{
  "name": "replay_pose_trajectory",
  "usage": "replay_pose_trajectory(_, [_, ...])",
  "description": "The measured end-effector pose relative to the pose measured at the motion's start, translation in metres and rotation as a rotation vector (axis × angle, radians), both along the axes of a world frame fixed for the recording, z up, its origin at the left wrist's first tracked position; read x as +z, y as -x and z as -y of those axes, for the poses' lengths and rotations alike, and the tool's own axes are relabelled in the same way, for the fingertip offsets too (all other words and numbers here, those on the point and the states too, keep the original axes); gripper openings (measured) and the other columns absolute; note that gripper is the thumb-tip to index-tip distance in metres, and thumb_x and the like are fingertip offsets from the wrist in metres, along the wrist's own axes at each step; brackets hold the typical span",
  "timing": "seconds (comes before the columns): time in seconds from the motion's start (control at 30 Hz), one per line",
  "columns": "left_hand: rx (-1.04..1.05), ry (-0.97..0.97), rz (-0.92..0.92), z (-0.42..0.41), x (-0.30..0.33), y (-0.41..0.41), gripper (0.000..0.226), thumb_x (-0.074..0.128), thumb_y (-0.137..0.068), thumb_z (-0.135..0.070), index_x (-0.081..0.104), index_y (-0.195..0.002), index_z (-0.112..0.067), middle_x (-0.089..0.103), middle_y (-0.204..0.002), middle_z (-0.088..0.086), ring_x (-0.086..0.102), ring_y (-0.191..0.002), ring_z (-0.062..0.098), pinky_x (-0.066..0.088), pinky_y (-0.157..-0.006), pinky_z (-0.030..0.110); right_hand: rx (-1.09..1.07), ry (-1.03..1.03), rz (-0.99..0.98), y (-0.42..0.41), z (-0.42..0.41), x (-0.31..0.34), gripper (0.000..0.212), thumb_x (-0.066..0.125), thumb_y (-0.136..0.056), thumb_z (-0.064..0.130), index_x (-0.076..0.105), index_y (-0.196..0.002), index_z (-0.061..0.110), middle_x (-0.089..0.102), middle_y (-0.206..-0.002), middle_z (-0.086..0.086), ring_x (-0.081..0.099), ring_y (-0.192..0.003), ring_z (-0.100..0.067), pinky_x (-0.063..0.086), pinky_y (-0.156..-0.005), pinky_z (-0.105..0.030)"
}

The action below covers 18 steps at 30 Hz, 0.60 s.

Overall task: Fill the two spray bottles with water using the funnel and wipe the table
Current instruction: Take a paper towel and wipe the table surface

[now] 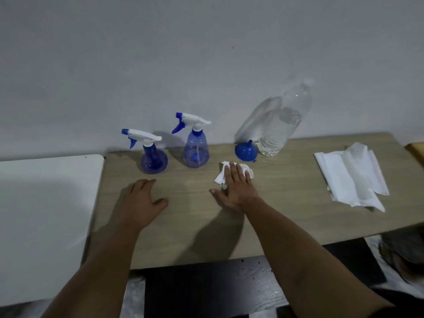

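Two blue spray bottles with white trigger heads stand at the back of the wooden table: a squat one on the left and a taller one beside it. A blue funnel lies mouth-down next to a large clear water bottle against the wall. My right hand presses flat, fingers straight, on a crumpled white tissue in front of the funnel. My left hand rests on the table in front of the squat bottle, fingers relaxed, holding nothing.
A pile of white paper towels lies on the table's right side. A white surface adjoins the table on the left. A dark wood-grain panel sits below the front edge. A wooden corner shows at far right.
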<state>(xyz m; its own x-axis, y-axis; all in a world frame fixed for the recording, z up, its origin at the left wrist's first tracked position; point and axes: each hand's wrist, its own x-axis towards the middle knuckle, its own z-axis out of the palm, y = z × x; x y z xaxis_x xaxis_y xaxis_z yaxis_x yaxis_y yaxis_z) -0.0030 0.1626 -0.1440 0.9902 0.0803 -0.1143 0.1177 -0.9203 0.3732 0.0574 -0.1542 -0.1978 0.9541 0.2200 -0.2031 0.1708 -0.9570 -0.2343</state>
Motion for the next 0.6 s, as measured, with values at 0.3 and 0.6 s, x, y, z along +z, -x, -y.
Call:
replay_pose_trajectory(0.3, [-0.011, -0.018, -0.016, 0.071, 0.004, -0.003, 0.085, 0.049, -0.072, -0.072, 0.052, -0.142, -0.024, 0.054, -0.14, 0.0, 0.048, -0.13, 0.029, 0.039, -0.112, 0.046, -0.091, 0.044, -0.105, -0.014, 0.097, 0.019, 0.112, 0.031, -0.092, 0.084, -0.005, -0.166, 0.007, -0.007, -0.176, -0.01, -0.011, -0.162, -0.026, -0.003, -0.131, -0.051])
replay_pose_trajectory(0.6, [-0.025, -0.038, 0.012, 0.115, 0.009, -0.001, 0.078, 0.057, -0.076, -0.066, 0.054, -0.14, -0.022, 0.056, -0.137, 0.004, 0.051, -0.125, 0.031, 0.042, -0.109, 0.048, -0.316, 0.058, -0.194, -0.015, 0.196, 0.029, 0.114, 0.028, -0.092, 0.085, -0.007, -0.166, 0.006, -0.009, -0.175, -0.013, -0.01, -0.162, -0.029, -0.003, -0.13, -0.053])
